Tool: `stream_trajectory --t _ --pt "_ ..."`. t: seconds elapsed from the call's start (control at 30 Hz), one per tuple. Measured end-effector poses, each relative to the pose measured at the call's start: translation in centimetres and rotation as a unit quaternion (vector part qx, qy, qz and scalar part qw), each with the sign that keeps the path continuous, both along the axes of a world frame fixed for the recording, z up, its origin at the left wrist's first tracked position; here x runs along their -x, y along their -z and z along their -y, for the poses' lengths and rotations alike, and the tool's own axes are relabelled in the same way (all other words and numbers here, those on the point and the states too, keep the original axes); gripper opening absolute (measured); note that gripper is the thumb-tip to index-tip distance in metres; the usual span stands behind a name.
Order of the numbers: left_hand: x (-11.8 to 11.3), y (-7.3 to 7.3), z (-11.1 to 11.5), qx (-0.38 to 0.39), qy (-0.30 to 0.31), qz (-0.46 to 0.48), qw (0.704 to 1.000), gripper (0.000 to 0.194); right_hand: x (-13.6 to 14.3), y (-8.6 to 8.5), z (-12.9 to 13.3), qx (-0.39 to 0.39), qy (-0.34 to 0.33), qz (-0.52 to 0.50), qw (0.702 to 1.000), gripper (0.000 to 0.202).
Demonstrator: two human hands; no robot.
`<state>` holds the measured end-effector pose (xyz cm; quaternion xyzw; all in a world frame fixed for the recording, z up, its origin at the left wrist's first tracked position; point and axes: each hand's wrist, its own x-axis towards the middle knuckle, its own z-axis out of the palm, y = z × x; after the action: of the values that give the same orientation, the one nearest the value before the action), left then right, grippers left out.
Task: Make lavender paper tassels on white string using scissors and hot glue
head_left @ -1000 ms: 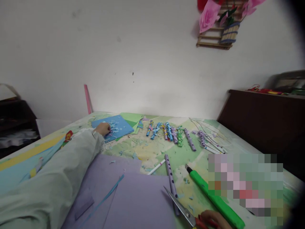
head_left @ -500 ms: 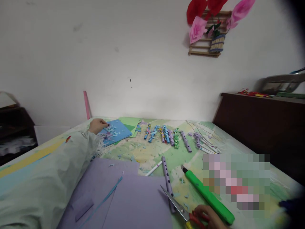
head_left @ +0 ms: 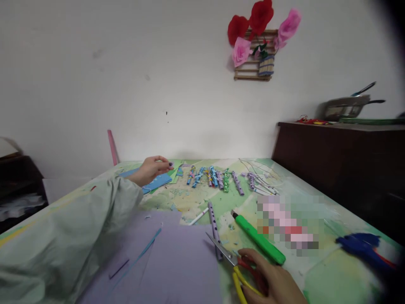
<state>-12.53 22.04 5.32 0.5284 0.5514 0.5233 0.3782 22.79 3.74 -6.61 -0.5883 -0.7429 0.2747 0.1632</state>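
My left hand [head_left: 153, 169] is raised over the blue sheets [head_left: 161, 182] at the far left of the table. Its fingertips are pinched together at a tiny pale bit that I cannot make out. In my right hand [head_left: 272, 274] are scissors [head_left: 233, 260] with red and yellow handles, their blades pointing up and left. The blades reach over a purple tube with dark dots [head_left: 213, 223]. Large purple sheets [head_left: 183, 257] lie to the left of the scissors, with a thin blue strip [head_left: 147, 249] on top. Beside my right hand lies a green utility knife [head_left: 259, 238].
Several decorated paper tubes [head_left: 212, 176] lie in a row near the wall. White sticks [head_left: 264, 188] and thin wires are at their right. A blue tool [head_left: 360, 249] lies at the right edge. Paper scraps dot the table. A dark cabinet [head_left: 335, 169] stands at right.
My left hand has moved right, away from the pile of pale shreds on the blue sheets. My right hand, with the scissors, now shows further into view. The whole view has shifted somewhat.
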Motion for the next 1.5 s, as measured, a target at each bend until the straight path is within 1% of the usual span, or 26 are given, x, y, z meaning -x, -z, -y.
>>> stream_trajectory --t 0.07,0.13,0.23,0.27,0.33,0.4,0.47,0.53,0.6,0.67,0.77,0.87,0.93,1.03,1.17,1.23,1.3,1.4,1.47,1.5 --pt "-2.9 0.0 2.7 0.004 0.055 0.021 0.998 0.02 0.3 -0.5 0.4 -0.008 0.008 -0.018 1.0 0.045" --pt "-5.3 0.3 5.8 0.018 0.097 0.033 0.995 0.023 0.4 -0.7 0.7 -0.012 0.021 -0.046 0.999 0.043" --pt "-7.9 1.1 10.7 0.047 0.138 0.035 0.989 0.026 0.3 -0.6 0.7 -0.008 0.05 -0.112 0.992 0.041" --pt "-8.5 1.3 12.3 0.054 0.148 0.034 0.987 0.026 0.3 -0.5 0.7 -0.008 0.06 -0.139 0.988 0.041" --pt "-9.2 1.8 15.1 0.054 0.172 0.011 0.984 0.02 0.1 -0.4 0.6 -0.005 0.074 -0.185 0.98 0.04" --pt "-9.6 2.2 17.3 0.051 0.169 -0.003 0.984 0.016 0.0 -0.4 0.6 0.008 0.081 -0.218 0.972 0.04" --pt "-9.7 2.8 18.9 0.054 0.166 -0.002 0.985 0.017 0.0 -0.7 0.9 0.019 0.082 -0.243 0.966 0.042" --pt "-9.8 3.5 19.9 0.059 0.162 0.004 0.985 0.017 0.0 -1.1 1.4 0.018 0.063 -0.244 0.968 0.047" --pt "-9.8 4.3 20.4 0.065 0.155 0.004 0.986 0.015 0.1 -1.5 2.1 0.013 0.02 -0.235 0.972 0.052" --pt "-9.7 5.3 20.6 0.076 0.146 0.002 0.986 0.011 0.2 -1.8 2.7 0.013 -0.024 -0.224 0.974 0.052" --pt "-9.2 6.7 20.5 0.096 0.134 0.011 0.986 0.007 0.4 -2.2 3.4 0.008 -0.057 -0.18 0.982 0.048" --pt "-8.7 8.1 20.4 0.108 0.132 0.029 0.985 0.005 0.5 -2.2 3.7 0.014 -0.062 -0.145 0.987 0.035" --pt "-8.5 9.0 20.3 0.124 0.133 0.052 0.982 0.006 0.6 -2.0 3.7 0.017 -0.06 -0.131 0.989 0.032" --pt "-8.4 9.7 20.2 0.158 0.133 0.092 0.974 0.008 0.6 -1.8 3.6 0.015 -0.05 -0.104 0.993 0.036" --pt "-7.8 9.8 19.9 0.17 0.105 0.111 0.974 0.013 0.7 -1.7 3.4 0.022 -0.026 -0.071 0.997 0.048" --pt "-7.4 9.7 19.4 0.175 0.097 0.084 0.976 0.018 0.7 -1.6 3.3 0.021 -0.017 -0.059 0.998 0.05" --pt "-6.9 9.6 18.7 0.19 0.101 0.037 0.976 0.022 0.7 -1.2 3.2 0.016 -0.014 -0.048 0.999 0.051" --pt "-6.2 9.5 17.8 0.183 0.098 -0.037 0.977 0.02 0.6 -0.6 3.1 0.015 -0.013 -0.043 0.999 0.054" --pt "-5.8 9.5 17.2 0.153 0.114 -0.125 0.974 0.014 0.6 -0.3 3.1 0.02 -0.014 -0.057 0.998 0.052" --pt "-5.7 9.5 17.0 0.14 0.13 -0.18 0.965 0.013 0.6 -0.2 3.0 0.021 -0.014 -0.067 0.997 0.05"
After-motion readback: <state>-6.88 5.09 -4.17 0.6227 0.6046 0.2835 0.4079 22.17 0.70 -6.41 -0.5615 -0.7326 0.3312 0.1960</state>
